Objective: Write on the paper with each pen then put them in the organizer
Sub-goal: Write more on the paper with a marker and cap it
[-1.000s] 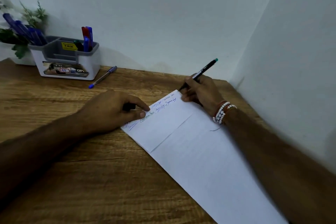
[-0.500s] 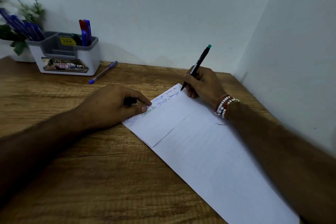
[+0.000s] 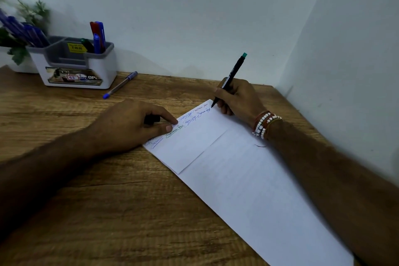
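right hand (image 3: pixel 239 98) grips pen (image 3: pixel 232 75) at paper's (image 3: pixel 237 179) far corner, left hand (image 3: pixel 129 128) pinching a cap (image 3: pixel 152 119) pins it — tip could skid onto table (image 3: pixel 86 201)

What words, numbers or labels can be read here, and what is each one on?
"OPL": on the front label of the white and grey plastic organizer, cut off at the label's edge.
"42": in a red-framed box on that label.
Blurred, unreadable: the yellow sticker inside the organizer.
Too small to read: the handwritten lines on the white paper sheet, and the print on the black pen.
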